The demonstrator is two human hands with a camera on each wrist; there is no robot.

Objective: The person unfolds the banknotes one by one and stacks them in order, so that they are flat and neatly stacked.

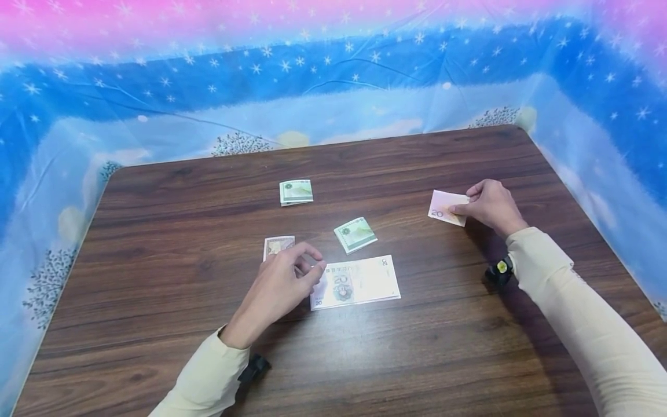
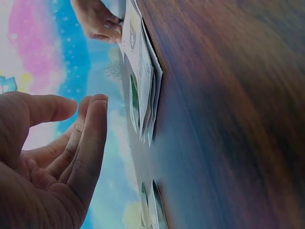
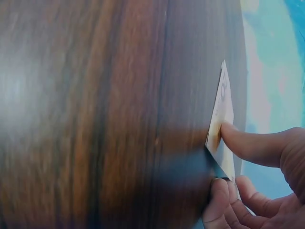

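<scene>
Pinching pink note (image 1: 442,202), right grip (image 1: 494,207); left grip (image 1: 281,284) relaxed beside flat note (image 1: 367,284)

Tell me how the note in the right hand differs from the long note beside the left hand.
The held note looks short, apparently folded; the long note is spread out. The right hand pinches the held note; the long note lies on the table. The held note looks pinkish; the long note, paler. Both show a printed 20.

My left sleeve (image 1: 208,370): cream, reaching my wrist
My right sleeve (image 1: 589,313): cream, creased
My left wrist camera (image 1: 254,368): black
My right wrist camera (image 1: 498,274): black, yellow-green spot
</scene>
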